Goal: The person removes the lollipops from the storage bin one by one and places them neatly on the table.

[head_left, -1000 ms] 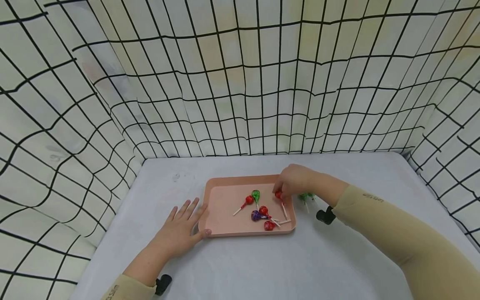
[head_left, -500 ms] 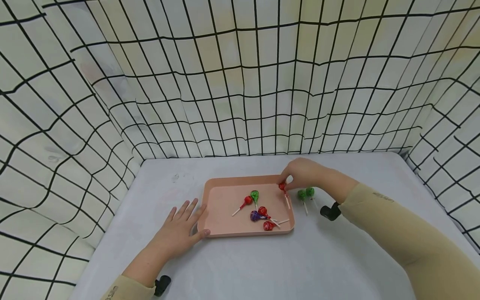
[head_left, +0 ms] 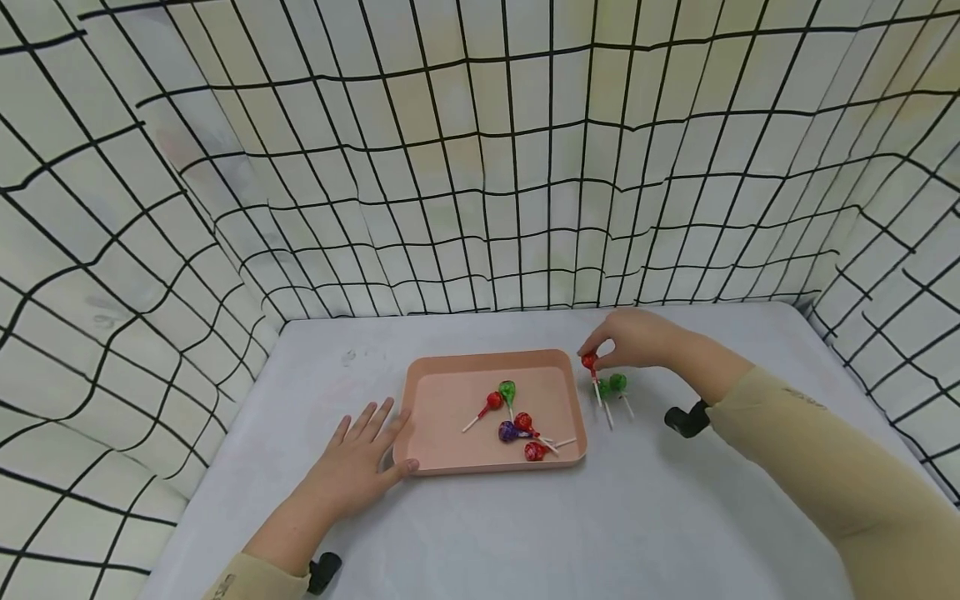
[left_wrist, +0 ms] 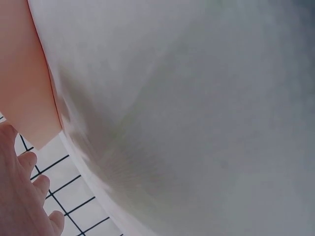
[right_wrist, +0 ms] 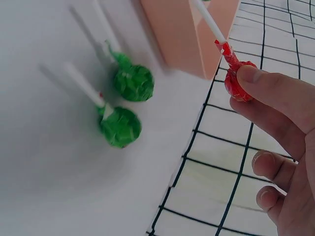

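Between thumb and forefinger, my right hand (head_left: pixel 637 337) pinches the wrapped head of a red lollipop (right_wrist: pixel 237 81), its white stick pointing away from the palm. It is held just past the right rim of the pink tray (head_left: pixel 450 457). Two green lollipops (right_wrist: pixel 120 127) lie on the table below and beside it. My left hand (head_left: pixel 365 454) rests with spread fingers at the tray's left edge. Inside the tray are a green lollipop (head_left: pixel 507 390), a purple lollipop (head_left: pixel 507 432) and several red lollipops (head_left: pixel 492 401).
A white-covered table (head_left: pixel 480 533) carries the tray. White walls with a black grid (head_left: pixel 480 167) rise behind it and at both sides. A small black device (head_left: pixel 686 421) sits at the right wrist, another (head_left: pixel 324 572) at the left.
My right hand has lifted the red lollipop out of the tray's right side and carried it rightward over the rim, towards the green lollipops. The left hand stays at the tray.
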Demonstrator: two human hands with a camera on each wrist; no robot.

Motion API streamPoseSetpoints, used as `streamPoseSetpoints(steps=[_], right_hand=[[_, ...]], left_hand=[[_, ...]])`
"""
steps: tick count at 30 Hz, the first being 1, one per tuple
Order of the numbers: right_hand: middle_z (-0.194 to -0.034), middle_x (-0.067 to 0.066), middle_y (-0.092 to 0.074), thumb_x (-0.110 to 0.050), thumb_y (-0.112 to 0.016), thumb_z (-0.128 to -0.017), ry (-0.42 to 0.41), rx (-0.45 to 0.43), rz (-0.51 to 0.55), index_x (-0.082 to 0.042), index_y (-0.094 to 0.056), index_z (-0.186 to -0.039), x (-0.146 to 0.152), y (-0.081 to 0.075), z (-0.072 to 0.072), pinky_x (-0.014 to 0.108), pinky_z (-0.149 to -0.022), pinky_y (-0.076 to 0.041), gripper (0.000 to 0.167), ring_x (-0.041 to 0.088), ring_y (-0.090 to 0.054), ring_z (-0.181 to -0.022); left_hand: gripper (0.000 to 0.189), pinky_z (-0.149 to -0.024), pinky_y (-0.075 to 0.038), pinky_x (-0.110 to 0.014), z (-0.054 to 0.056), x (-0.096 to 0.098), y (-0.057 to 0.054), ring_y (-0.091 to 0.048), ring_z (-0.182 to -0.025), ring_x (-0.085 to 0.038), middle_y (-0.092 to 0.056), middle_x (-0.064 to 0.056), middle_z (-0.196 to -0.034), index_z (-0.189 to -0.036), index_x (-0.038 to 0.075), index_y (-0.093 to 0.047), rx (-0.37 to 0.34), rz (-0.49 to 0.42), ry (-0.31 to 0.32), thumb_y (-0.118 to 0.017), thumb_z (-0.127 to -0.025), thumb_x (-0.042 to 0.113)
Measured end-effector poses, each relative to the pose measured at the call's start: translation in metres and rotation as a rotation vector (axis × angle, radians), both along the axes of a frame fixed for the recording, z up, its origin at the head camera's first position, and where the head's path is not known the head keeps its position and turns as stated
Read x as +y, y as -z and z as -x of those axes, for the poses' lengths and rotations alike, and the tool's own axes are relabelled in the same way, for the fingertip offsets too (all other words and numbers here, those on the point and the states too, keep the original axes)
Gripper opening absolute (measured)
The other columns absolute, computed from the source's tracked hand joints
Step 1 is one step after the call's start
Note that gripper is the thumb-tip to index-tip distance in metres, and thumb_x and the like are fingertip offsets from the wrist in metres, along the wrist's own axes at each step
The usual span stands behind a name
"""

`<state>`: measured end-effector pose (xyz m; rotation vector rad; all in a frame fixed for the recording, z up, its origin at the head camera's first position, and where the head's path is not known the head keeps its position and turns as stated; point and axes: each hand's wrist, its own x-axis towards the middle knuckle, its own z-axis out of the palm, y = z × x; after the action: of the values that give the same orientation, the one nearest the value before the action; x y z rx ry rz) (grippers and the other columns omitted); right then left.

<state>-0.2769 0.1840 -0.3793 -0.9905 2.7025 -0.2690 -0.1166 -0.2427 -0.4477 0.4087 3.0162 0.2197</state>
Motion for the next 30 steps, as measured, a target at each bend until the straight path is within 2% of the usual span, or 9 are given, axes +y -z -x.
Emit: streamPoseSetpoints(steps=[12, 18, 30], right_hand=[[-0.108, -0.008, -0.073, -0.023, -0.075, -0.089, 0.057, -0.011, -0.016, -0.022, -0.076, -0.117, 0.043, 0.006, -0.003, 0.047, -0.093, -0.051, 0.028, 0.026, -0.063, -0.11], [-0.109, -0.005, -0.073, -0.022, -0.076, -0.088, 0.101, -0.02, -0.016, -0.022, -0.077, -0.116, 0.058, 0.01, -0.004, 0.048, -0.092, -0.052, 0.028, 0.025, -0.063, -0.109], [-0.11, -0.001, -0.071, -0.021, -0.076, -0.087, 0.153, -0.109, -0.037, -0.021, -0.077, -0.114, 0.067, 0.033, -0.002, 0.049, -0.093, -0.051, 0.027, 0.027, -0.062, -0.109]], left_hand=[[0.082, -0.118, -0.011, -0.063, -0.002, 0.0, -0.002, -0.017, -0.149, -0.038, -0.02, -0.012, -0.164, -0.157, 0.018, -0.03, -0.005, 0.004, -0.016, -0.054, -0.093, 0.063], [0.081, -0.118, -0.011, -0.063, -0.002, 0.0, -0.002, -0.017, -0.149, -0.038, -0.021, -0.012, -0.164, -0.157, 0.017, -0.031, -0.001, -0.002, -0.009, -0.054, -0.093, 0.063], [0.085, -0.118, -0.011, -0.063, 0.0, -0.001, 0.0, -0.017, -0.15, -0.037, -0.02, -0.01, -0.164, -0.158, 0.019, -0.029, 0.005, -0.002, 0.006, -0.047, -0.092, 0.07]])
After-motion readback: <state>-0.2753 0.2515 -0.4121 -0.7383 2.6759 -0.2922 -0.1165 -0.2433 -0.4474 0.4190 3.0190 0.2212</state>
